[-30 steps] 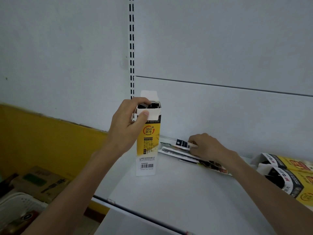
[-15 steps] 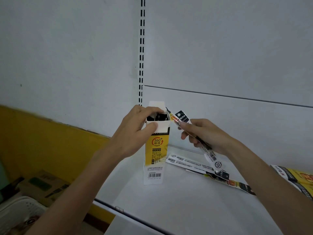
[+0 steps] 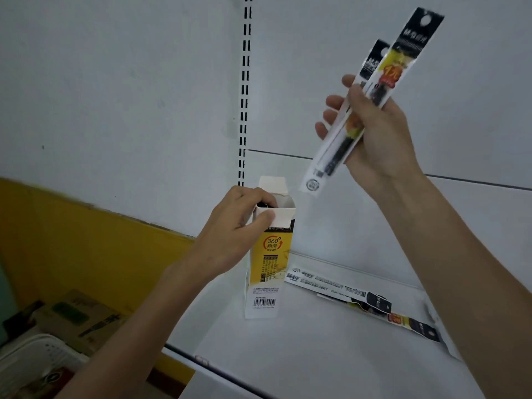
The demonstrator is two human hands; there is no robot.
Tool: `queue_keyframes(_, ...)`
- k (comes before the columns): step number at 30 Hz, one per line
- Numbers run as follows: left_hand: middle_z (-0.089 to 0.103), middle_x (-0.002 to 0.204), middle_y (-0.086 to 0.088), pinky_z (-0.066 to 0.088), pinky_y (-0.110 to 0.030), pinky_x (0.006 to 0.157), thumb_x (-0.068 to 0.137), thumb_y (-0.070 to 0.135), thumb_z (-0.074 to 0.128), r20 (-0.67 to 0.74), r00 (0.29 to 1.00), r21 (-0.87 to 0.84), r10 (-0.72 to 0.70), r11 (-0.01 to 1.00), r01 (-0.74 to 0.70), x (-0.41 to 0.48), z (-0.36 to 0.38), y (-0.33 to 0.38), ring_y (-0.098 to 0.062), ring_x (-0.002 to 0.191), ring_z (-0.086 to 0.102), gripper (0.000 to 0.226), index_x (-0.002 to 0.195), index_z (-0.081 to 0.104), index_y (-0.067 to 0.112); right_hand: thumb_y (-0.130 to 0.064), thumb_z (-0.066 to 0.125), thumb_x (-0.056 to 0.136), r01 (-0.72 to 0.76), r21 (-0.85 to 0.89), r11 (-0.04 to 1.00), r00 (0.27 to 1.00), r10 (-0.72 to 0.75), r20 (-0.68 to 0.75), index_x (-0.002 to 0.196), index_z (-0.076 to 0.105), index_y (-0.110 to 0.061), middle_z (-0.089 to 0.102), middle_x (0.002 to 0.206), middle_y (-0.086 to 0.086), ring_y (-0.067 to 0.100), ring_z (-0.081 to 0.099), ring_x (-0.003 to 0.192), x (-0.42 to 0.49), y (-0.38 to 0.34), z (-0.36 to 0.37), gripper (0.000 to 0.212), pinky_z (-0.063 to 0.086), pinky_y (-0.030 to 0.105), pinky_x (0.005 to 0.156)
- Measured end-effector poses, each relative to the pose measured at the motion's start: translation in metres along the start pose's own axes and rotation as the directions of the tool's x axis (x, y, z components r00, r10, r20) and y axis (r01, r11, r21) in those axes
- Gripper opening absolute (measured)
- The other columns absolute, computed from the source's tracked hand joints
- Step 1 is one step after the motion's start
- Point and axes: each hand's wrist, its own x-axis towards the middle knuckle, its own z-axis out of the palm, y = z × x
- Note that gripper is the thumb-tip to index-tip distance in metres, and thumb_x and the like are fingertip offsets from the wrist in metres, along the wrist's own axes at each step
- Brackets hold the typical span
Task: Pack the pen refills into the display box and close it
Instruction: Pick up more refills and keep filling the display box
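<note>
Since half a second ago your right hand (image 3: 377, 133) has lifted from beside the box mouth to well above and right of it, carrying its refill packets (image 3: 401, 61) up with it. The left hand has stayed on the box.

Your right hand grasps two packets together around their middle, fingers wrapped on the far side. They are tilted, with the black header ends up to the right and the lower ends pointing down-left toward the box opening, apart from it.

Your left hand (image 3: 236, 237) grips the top of the box (image 3: 270, 272), thumb pressed on the near flap and fingers curled over the open mouth. The box stands upright on the white shelf (image 3: 288, 358), its far flap raised.

Just right of the box, more loose packets (image 3: 342, 292) lie flat and overlapping toward the back wall. A slotted rail (image 3: 244, 82) runs up the wall behind the box. To the near left, below a yellow band (image 3: 86, 240), sit a cardboard carton (image 3: 74, 312) and a white basket (image 3: 34, 361).
</note>
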Motion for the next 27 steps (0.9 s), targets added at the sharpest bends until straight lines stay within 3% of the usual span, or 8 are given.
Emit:
queue_keyframes(4,0.048,0.104,0.007,0.046,-0.012,0.068,0.089,0.031,0.048,0.010,1.000,-0.001,-0.004,1.000,0.004,0.000,0.003,-0.001,0.001,0.098,0.049,0.014,0.083,0.052,0.043,-0.009,0.048,0.095,0.020,0.110,0.994,0.998,-0.013,-0.056,0.097,0.057,-0.008,0.061,0.077,0.009,0.015,0.066,0.064,0.003,0.012,0.015,0.009,0.059,0.036,0.070)
queue_keyframes(7,0.049,0.106,0.005,0.044,-0.005,0.068,0.086,0.037,0.046,0.016,1.000,-0.004,-0.002,1.000,0.002,0.000,0.004,0.002,0.005,0.097,0.048,0.009,0.085,0.053,0.042,-0.007,0.050,0.094,0.006,-0.151,0.988,1.000,-0.006,-0.001,0.095,0.058,-0.011,0.062,0.079,0.008,0.017,0.067,0.069,-0.008,0.043,0.018,0.009,0.058,0.040,0.076)
queue_keyframes(10,0.049,0.104,0.007,0.038,-0.002,0.070,0.080,0.040,0.041,0.014,1.000,0.039,0.022,0.999,-0.022,0.000,0.005,0.002,0.007,0.097,0.045,0.013,0.087,0.052,0.043,-0.010,0.067,0.083,0.009,-0.506,0.862,0.994,0.047,0.098,0.084,0.063,-0.017,0.065,0.077,-0.001,0.014,0.062,0.073,-0.017,0.063,0.009,0.008,0.053,0.032,0.077)
queue_keyframes(15,0.049,0.106,0.004,0.040,-0.003,0.069,0.080,0.039,0.041,-0.013,1.000,0.002,0.019,1.000,-0.019,-0.002,0.004,0.001,0.010,0.097,0.045,0.016,0.090,0.051,0.045,-0.020,0.071,0.078,-0.007,-0.565,0.825,0.980,0.118,0.160,0.096,0.063,-0.019,0.066,0.090,-0.008,0.004,0.061,0.084,-0.012,0.055,-0.003,0.020,0.047,0.019,0.073)
queue_keyframes(18,0.050,0.107,0.004,0.042,-0.005,0.067,0.080,0.038,0.041,-0.021,1.000,-0.018,0.018,1.000,-0.019,-0.003,0.004,0.001,0.010,0.096,0.046,0.018,0.093,0.054,0.042,-0.016,0.067,0.082,0.115,-0.661,0.742,0.980,0.023,0.196,0.081,0.067,-0.024,0.067,0.084,-0.009,0.003,0.060,0.078,-0.015,0.056,-0.006,0.008,0.047,0.017,0.072)
queue_keyframes(22,0.050,0.105,0.004,0.039,-0.004,0.063,0.080,0.036,0.042,-0.037,0.999,-0.010,0.037,0.999,-0.037,-0.002,0.006,0.001,0.012,0.094,0.046,0.016,0.089,0.052,0.045,-0.011,0.065,0.080,0.088,-0.831,0.549,0.950,0.204,0.236,0.065,0.067,-0.028,0.069,0.080,-0.002,0.013,0.062,0.081,-0.023,0.062,-0.011,0.023,0.049,0.028,0.078)
queue_keyframes(24,0.050,0.105,0.005,0.041,-0.005,0.063,0.080,0.036,0.042,-0.042,0.998,-0.019,0.045,0.999,-0.046,-0.003,0.008,0.001,0.009,0.096,0.047,0.015,0.087,0.052,0.046,-0.013,0.065,0.081,0.061,-0.844,0.533,0.940,0.253,0.228,0.065,0.067,-0.029,0.069,0.081,0.000,0.013,0.063,0.083,-0.022,0.059,-0.012,0.023,0.050,0.030,0.080)
queue_keyframes(27,0.050,0.104,0.006,0.043,-0.007,0.062,0.081,0.034,0.043,-0.072,0.996,-0.038,0.051,0.998,-0.054,-0.004,0.009,0.000,0.002,0.098,0.050,0.015,0.087,0.051,0.046,-0.023,0.062,0.086,0.007,-0.778,0.629,0.950,0.238,0.201,0.070,0.069,-0.022,0.069,0.087,0.000,0.017,0.063,0.088,-0.020,0.055,-0.015,0.018,0.052,0.034,0.084)
